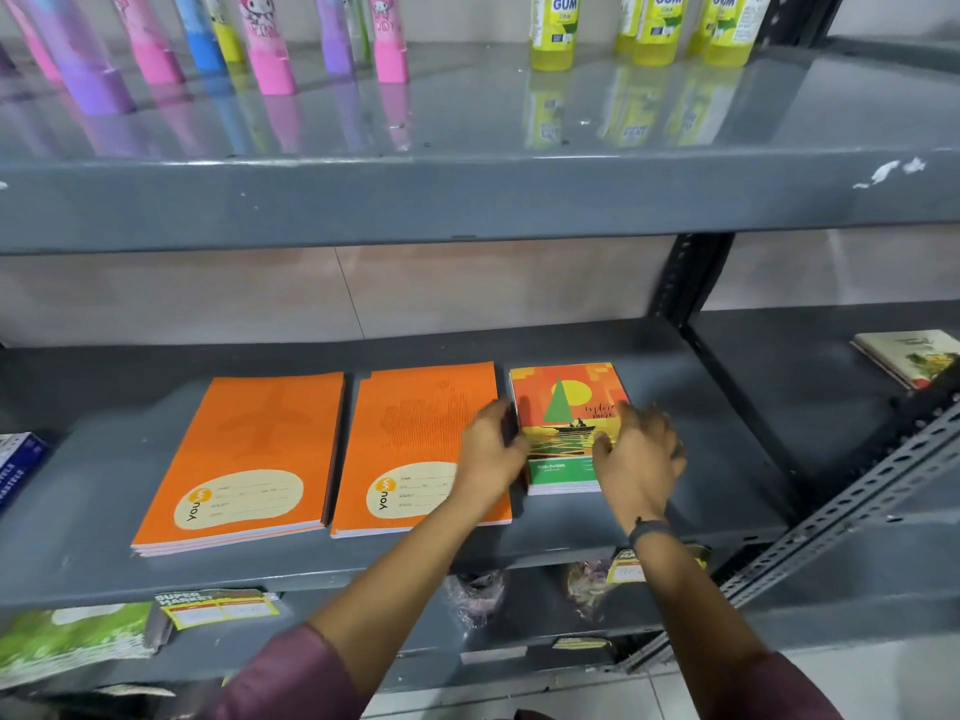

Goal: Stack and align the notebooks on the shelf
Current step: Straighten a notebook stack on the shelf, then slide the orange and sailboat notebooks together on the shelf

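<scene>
Three stacks of notebooks lie side by side on the grey middle shelf [649, 517]. A left orange stack [244, 454] and a middle orange stack [415, 439] carry cream labels. The small stack on the right has a sailboat cover [563, 407] in orange, yellow and green. My left hand [491, 449] presses against that small stack's left edge, lying over the right side of the middle orange stack. My right hand [639, 454] rests on the small stack's right edge, fingers spread. Both hands flank the stack; neither lifts it.
The shelf above holds pink, purple and blue bottles [270, 49] and yellow gum bottles [553, 28]. A black upright post [680, 283] divides the bays. Another book stack [914, 356] lies far right, a blue box [15, 459] far left. Packets [78, 636] sit on the lower shelf.
</scene>
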The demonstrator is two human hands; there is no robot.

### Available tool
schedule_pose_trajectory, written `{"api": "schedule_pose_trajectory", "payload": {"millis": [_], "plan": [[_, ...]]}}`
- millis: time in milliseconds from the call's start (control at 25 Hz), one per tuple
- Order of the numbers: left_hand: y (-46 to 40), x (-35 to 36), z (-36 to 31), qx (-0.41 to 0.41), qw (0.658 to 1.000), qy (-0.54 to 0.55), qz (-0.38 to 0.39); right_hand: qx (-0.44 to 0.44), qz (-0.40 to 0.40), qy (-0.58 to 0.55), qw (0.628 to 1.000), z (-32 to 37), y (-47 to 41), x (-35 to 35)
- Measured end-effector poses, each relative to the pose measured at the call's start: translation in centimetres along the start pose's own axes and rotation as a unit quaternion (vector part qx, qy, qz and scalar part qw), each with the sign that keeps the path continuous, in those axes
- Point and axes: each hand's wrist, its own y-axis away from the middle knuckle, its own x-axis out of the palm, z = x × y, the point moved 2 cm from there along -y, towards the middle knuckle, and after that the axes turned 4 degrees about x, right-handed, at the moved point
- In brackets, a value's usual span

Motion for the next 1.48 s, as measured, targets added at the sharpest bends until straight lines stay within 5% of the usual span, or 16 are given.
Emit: {"api": "schedule_pose_trajectory", "payload": {"millis": [120, 240, 360, 520, 720, 920, 1120, 1280, 1360, 1480], "plan": [[0.7, -4.9, 4.3, -0.025, 0.973, -0.191, -0.127, -0.118, -0.015, -0.083, 0.989, 4.1, 1.7, -0.4], [1.2, -7.5, 8.3, -0.140, 0.946, -0.273, -0.100, -0.144, 0.164, -0.163, 0.962, 8.3, 4.9, 2.0], [1.1, -7.4, 10.0, -0.145, 0.960, -0.231, -0.061, -0.098, 0.262, -0.168, 0.945, 8.9, 6.2, 4.7], [2.0, -8.5, 7.8, -0.124, 0.974, -0.102, -0.160, -0.028, 0.230, -0.235, 0.944, 8.7, 5.8, 5.0], [2.0, -9.7, 8.7, -0.159, 0.950, 0.092, -0.254, 0.022, 0.173, -0.298, 0.939, 9.8, 6.4, 3.1], [3.2, -15.4, 10.4, -0.128, 0.924, 0.161, -0.323, -0.023, 0.166, -0.338, 0.926, 15.0, 8.6, 3.8], [4.9, -24.2, 15.0, -0.140, 0.917, 0.050, -0.371, -0.041, 0.255, -0.335, 0.906, 23.1, 13.4, 7.4], [5.4, -25.9, 18.0, -0.205, 0.930, -0.152, -0.263, -0.064, 0.314, -0.268, 0.909, 25.0, 15.9, 10.3], [5.4, -25.6, 17.4, -0.159, 0.916, -0.240, -0.278, -0.075, 0.261, -0.245, 0.931, 24.0, 15.3, 9.6], [4.6, -22.7, 14.2, 0.017, 0.940, -0.166, -0.298, -0.061, 0.098, -0.192, 0.975, 20.5, 12.4, 7.3]]}}
